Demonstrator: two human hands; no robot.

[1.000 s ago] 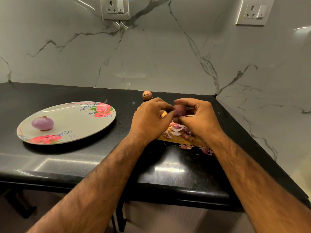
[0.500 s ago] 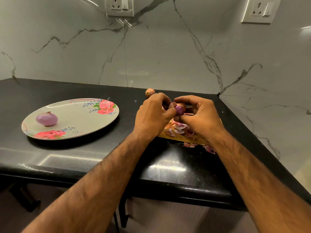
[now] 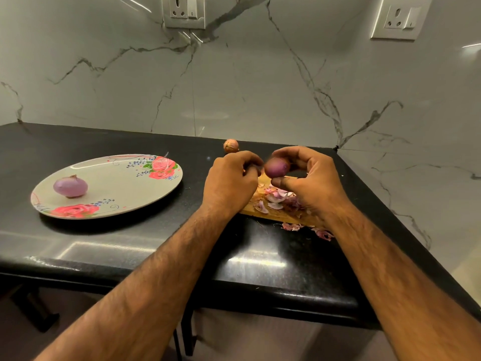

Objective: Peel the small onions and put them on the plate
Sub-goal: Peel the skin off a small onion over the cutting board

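Head view of a black stone table [image 3: 130, 246] set against a white, grey-veined marble wall [image 3: 234, 87].

Right hand [image 3: 309, 183]: raised above the wooden cutting board [image 3: 276, 217], fingers [image 3: 291, 152] arched over the top and thumb beneath, pinching the held onion [image 3: 277, 167]. This small onion shows purple flesh with a patch of brown skin on its upper right side; it is clear of the board and slightly blurred.

Left hand [image 3: 230, 182]: just beside the held onion on its left, fingers curled inward with the tips close to the onion. The fingertips are blurred, so whether they grip a strip of skin cannot be told.

Peeled onion [image 3: 70, 186]: pale purple, lying on the left part of the plate [image 3: 117, 183], an oval grey plate with red rose prints at its near and far rims, well to the left of both hands.

Unpeeled onion [image 3: 230, 145]: brown-skinned, on the table just behind the left hand.

Loose peels [image 3: 276, 198]: pink and white scraps heaped on the cutting board under the right hand; a few more scraps [image 3: 291, 226] lie on the table just beyond the board's near edge.

Two wall sockets [image 3: 183, 11] and [image 3: 398, 18] carry switches; any marking on them is too small to read.
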